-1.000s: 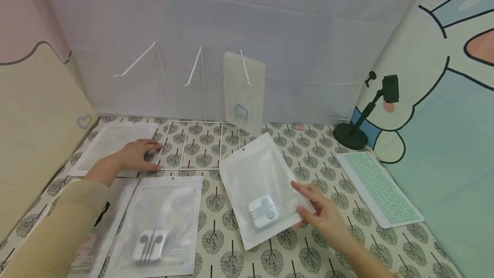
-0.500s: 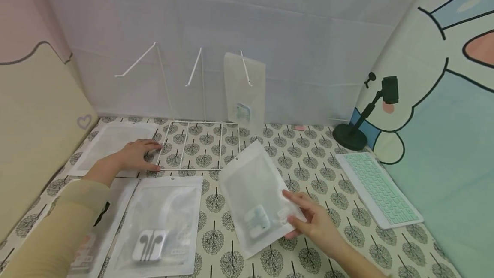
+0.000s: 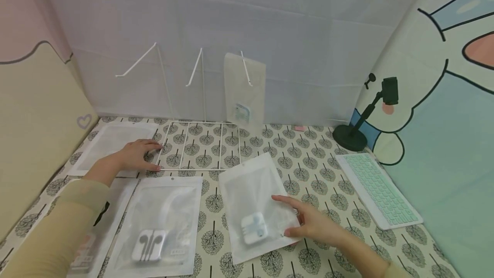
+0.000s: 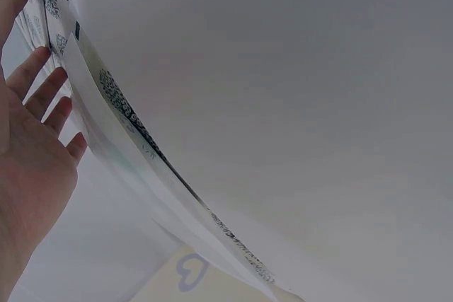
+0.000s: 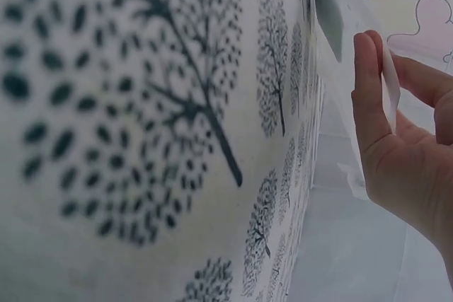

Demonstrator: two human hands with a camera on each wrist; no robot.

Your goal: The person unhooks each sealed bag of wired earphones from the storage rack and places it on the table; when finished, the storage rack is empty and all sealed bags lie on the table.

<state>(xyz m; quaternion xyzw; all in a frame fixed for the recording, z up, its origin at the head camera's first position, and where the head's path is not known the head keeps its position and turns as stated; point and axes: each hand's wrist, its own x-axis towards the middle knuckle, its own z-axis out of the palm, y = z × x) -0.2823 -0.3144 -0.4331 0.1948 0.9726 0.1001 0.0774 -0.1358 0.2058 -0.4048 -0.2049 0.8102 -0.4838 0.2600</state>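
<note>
My right hand [image 3: 318, 222] holds a white translucent zip pouch [image 3: 241, 188] by its right edge, tilted on or just over the cloth. A boxed set of earphones [image 3: 254, 228] shows through it. In the right wrist view, fingers lie on both faces of the pouch edge [image 5: 391, 97]. My left hand [image 3: 133, 155], fingers spread, rests at the left side of a white wire display rack [image 3: 200, 169]. The left wrist view shows that hand [image 4: 32, 146] holding nothing. Another earphone pouch [image 3: 245, 89] hangs on the rack's right hook; the other two hooks are bare.
A flat earphone pouch [image 3: 170, 209] lies at front left, beside another pouch [image 3: 119, 209] partly under my left sleeve. A further pouch [image 3: 115, 140] lies behind my left forearm. At right are a green-keyed keyboard [image 3: 380, 190] and a black phone stand [image 3: 350, 137].
My right hand has moved left and towards me, lowering the earphone pouch towards the cloth. The pouch's top edge has swung down and nearer. My left hand stays put.
</note>
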